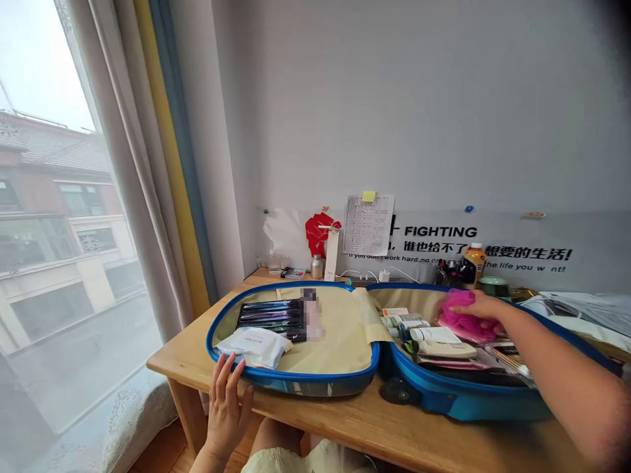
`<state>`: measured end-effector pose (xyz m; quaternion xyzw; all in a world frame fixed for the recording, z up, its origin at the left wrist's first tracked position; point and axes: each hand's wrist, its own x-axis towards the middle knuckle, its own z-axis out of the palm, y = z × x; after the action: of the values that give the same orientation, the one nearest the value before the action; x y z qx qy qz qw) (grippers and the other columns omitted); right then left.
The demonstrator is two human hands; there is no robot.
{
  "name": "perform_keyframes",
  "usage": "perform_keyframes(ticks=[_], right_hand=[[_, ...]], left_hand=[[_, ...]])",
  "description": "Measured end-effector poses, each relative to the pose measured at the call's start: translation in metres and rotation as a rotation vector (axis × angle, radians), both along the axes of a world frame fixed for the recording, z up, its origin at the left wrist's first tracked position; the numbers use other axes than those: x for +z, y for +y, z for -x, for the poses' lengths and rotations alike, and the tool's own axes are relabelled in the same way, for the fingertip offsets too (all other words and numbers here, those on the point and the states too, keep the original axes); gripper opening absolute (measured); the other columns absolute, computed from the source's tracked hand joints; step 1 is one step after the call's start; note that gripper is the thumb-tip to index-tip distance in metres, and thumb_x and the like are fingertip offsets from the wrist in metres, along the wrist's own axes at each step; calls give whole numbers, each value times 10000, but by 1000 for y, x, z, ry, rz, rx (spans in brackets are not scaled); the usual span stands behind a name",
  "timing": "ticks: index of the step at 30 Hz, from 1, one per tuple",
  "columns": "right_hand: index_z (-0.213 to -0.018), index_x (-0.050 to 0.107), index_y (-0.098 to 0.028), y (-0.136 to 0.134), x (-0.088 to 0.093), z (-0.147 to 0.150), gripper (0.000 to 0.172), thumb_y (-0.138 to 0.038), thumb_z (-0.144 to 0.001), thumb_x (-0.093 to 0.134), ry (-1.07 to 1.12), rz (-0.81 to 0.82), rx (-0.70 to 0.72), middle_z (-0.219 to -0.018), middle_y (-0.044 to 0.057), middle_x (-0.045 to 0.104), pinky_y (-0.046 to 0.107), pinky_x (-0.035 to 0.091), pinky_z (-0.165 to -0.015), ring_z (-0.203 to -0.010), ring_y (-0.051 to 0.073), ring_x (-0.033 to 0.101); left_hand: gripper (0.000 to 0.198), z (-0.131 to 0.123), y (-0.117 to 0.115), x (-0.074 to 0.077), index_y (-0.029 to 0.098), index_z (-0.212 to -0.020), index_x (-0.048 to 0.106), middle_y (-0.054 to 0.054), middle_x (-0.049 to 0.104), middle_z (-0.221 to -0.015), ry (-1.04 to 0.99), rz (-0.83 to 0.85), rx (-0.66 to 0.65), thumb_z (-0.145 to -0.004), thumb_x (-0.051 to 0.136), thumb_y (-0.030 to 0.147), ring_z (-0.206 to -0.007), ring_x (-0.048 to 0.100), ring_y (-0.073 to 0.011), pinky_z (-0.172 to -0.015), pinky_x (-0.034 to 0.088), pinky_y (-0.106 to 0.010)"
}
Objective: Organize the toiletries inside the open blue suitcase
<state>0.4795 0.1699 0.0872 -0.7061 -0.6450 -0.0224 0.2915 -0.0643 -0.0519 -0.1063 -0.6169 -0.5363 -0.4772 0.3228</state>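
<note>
A blue suitcase [305, 379] lies opened flat on the table, lid half at left, deeper half at right. My right hand [478, 307] is closed on a bright pink mesh bath puff [461, 315] over the deeper half. Below it sit several white tubes [414, 324], a cream-coloured case [446, 350] and other small items. My left hand [229, 391] rests with fingers apart against the lid half's front left rim. Beside its fingertips is a white soft pack [256, 346]. Behind that lie several dark, glossy packaged items [271, 314]; a blurred patch hides something next to them.
The wooden table [182, 355] ends at left near the curtain [162, 164]. Along the wall stand an orange-labelled bottle [474, 263], a small jar [316, 266], a tall white box [332, 255] and a white plug [384, 276]. Papers [566, 305] lie at the right.
</note>
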Motion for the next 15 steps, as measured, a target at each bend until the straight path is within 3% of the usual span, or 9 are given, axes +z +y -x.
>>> perform_keyframes(ticks=[4,8,12,15], right_hand=[[-805,622,-263,0,2,6,291,-473,-610,676,35,158,-125,-779,163,625,571,465,-666,-810,428,647],[-935,609,-238,-2,31,33,298,-414,-694,621,39,105,-170,-915,189,635,589,451,-782,-960,404,624],[-1061,579,-145,-5,59,108,330,-348,-801,553,51,26,-7,-1049,196,634,484,468,-838,-1011,337,611],[-1118,559,-154,-14,57,194,312,-317,-853,557,60,24,282,-1063,98,647,375,495,-827,-938,199,623]], left_hand=[[565,-1,0,0,262,-1461,293,-112,379,-1479,-1,0,1,-923,453,198,-1454,233,-276,-1162,286,-528],[555,-2,0,-1,260,-1459,297,-111,384,-1478,-9,10,4,-929,448,199,-1455,231,-273,-1161,287,-518],[562,-2,1,-2,254,-1465,285,-116,375,-1482,-3,9,13,-930,446,197,-1457,222,-273,-1164,276,-523],[555,-1,1,-3,251,-1461,292,-118,384,-1471,3,6,16,-930,444,193,-1457,221,-273,-1162,275,-520]])
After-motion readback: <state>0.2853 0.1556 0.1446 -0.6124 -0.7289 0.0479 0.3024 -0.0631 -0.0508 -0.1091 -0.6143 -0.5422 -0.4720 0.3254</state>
